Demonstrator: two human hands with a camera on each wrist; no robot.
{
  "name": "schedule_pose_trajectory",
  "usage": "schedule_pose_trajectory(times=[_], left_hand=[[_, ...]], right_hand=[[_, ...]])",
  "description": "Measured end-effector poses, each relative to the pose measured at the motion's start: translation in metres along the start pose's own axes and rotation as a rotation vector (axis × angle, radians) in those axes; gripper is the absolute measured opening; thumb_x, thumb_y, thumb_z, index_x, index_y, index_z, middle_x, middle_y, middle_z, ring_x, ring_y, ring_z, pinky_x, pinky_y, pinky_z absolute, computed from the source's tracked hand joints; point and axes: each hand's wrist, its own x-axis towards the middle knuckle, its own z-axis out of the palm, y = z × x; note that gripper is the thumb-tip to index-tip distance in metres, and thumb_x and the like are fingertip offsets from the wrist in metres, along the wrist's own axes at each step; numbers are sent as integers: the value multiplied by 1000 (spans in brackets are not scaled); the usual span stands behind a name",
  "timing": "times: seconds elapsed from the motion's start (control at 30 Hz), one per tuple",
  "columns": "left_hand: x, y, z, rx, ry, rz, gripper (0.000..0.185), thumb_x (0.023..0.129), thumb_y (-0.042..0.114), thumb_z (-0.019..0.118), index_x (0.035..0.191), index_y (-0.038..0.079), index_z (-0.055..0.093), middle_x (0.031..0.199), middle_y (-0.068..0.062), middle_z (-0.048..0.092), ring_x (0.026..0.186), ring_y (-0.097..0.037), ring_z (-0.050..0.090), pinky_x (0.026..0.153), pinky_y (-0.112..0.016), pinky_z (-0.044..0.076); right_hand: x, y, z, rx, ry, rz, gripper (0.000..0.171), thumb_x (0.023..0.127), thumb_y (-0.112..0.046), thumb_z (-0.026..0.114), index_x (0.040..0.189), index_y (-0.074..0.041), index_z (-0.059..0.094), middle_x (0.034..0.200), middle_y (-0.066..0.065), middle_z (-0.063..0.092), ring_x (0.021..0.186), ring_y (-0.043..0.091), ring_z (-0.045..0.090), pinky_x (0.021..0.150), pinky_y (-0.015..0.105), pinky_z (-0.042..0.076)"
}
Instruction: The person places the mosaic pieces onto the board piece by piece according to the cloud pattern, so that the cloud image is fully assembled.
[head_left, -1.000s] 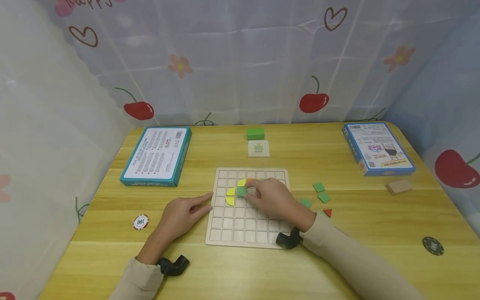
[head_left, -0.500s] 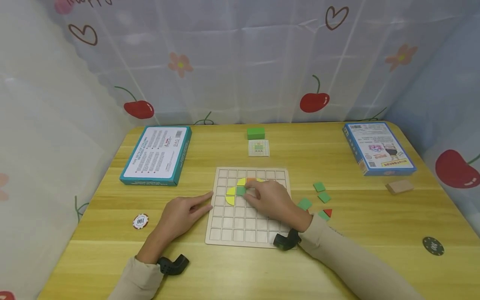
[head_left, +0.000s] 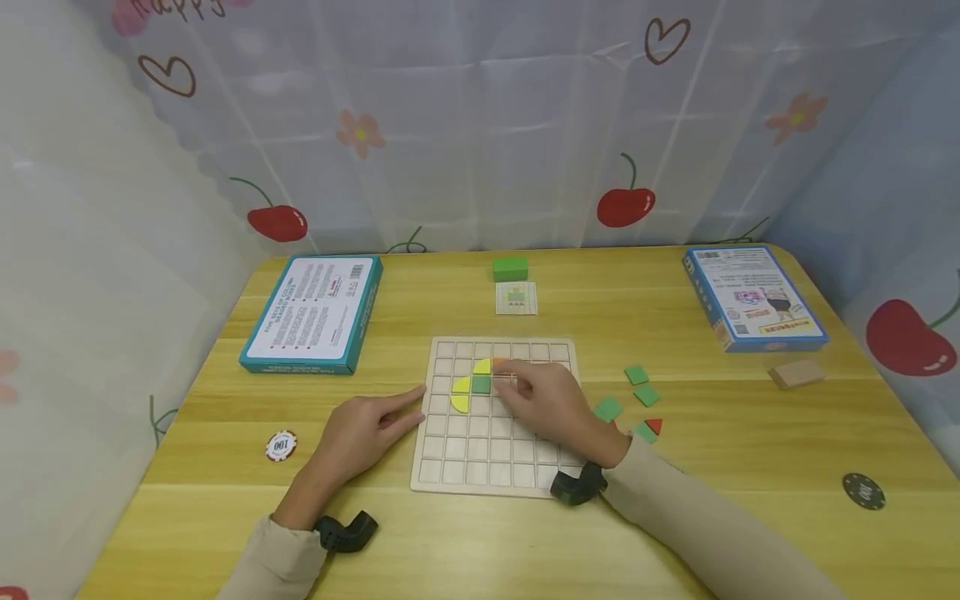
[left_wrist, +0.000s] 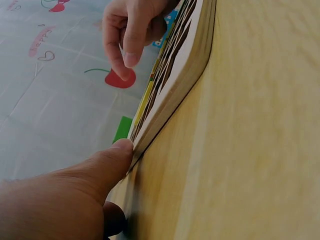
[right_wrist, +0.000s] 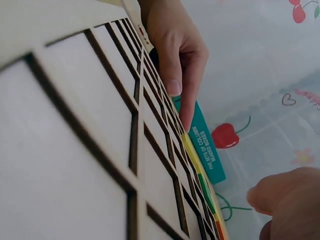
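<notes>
A wooden grid board [head_left: 480, 450] lies on the table, with yellow curved pieces [head_left: 461, 404], a green square tile [head_left: 482, 384] and a partly hidden orange piece [head_left: 502, 362] in its cells. My left hand [head_left: 367, 429] touches the board's left edge with extended finger and thumb; the left wrist view shows the thumb [left_wrist: 117, 152] against that edge. Above the board, just right of the green tile, hovers my right hand [head_left: 543, 402]. Its thumb and finger stand apart with nothing between them, as the left wrist view shows. The right hand hides some of the cells.
Several green tiles [head_left: 608, 409] and red triangles [head_left: 654, 427] lie right of the board. Behind it are a pattern card [head_left: 516, 297] and a green block [head_left: 510, 269]. Boxes [head_left: 311, 312] [head_left: 757, 297], a wooden block [head_left: 798, 373] and chips [head_left: 281, 446] [head_left: 863, 491] lie farther out.
The green tile, pinched by my right hand a second ago, now lies flat in a cell. The right hand has let go and shifted slightly right. My left hand stays at the board's edge.
</notes>
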Motion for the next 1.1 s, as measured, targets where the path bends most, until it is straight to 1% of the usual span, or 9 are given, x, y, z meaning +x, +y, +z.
schedule_pose_trajectory(times=[0.2,0.3,0.37,0.43,0.57,0.77,0.93,1.03,1.1], left_hand=[[1,0,1,8,2,8,43,98,51,66,137,34,67,49,17,35,48,-1,28,51,-26,31],[2,0,1,15,3,9,42,98,50,67,137,34,67,49,17,36,48,-1,29,51,-26,31],[3,1,0,19,0,6,42,98,50,67,137,34,67,50,17,36,48,-1,29,51,-27,31],[3,1,0,22,-4,1,42,98,50,67,137,34,67,49,17,36,48,-1,29,51,-27,31],[3,1,0,19,-10,-2,42,98,49,67,137,34,67,49,17,36,48,-1,29,52,-27,31],[1,-1,1,6,2,2,43,97,48,68,137,33,67,49,17,36,48,-1,28,51,-27,31],[0,-2,2,12,8,22,45,98,49,67,140,34,65,50,17,34,49,-1,27,51,-26,31],[0,-3,2,22,2,36,45,98,49,66,141,35,64,50,18,35,49,-1,27,51,-26,31],[0,-2,2,26,-6,40,45,99,49,65,141,35,63,50,18,35,49,-1,27,52,-26,32]], right_hand=[[-19,7,-22,56,176,-85,17,90,-12,78,106,-11,79,57,-15,35,50,0,29,46,21,28],[-33,14,-38,63,223,-83,20,88,-7,79,107,-10,78,57,-15,36,50,-1,30,45,20,27],[-43,21,-48,49,232,-58,22,88,-5,79,109,-9,78,58,-16,36,49,-2,29,44,19,26],[-52,29,-60,37,226,-16,23,88,-5,79,111,-9,78,57,-16,37,47,-3,31,43,18,27],[-68,50,-84,-31,205,74,24,88,-7,80,112,-9,77,56,-15,38,45,-2,31,42,20,27],[-81,81,-111,-144,154,183,21,91,-14,79,112,-12,77,54,-13,37,46,3,29,44,25,28],[-83,92,-120,-191,75,264,25,94,-25,77,116,-12,76,54,-11,37,46,7,31,45,28,29],[-82,92,-121,-208,28,275,30,95,-30,76,117,-10,75,54,-11,38,47,8,32,46,29,28],[-81,91,-120,-226,12,272,32,94,-33,76,117,-10,75,54,-11,38,47,7,32,46,28,27]])
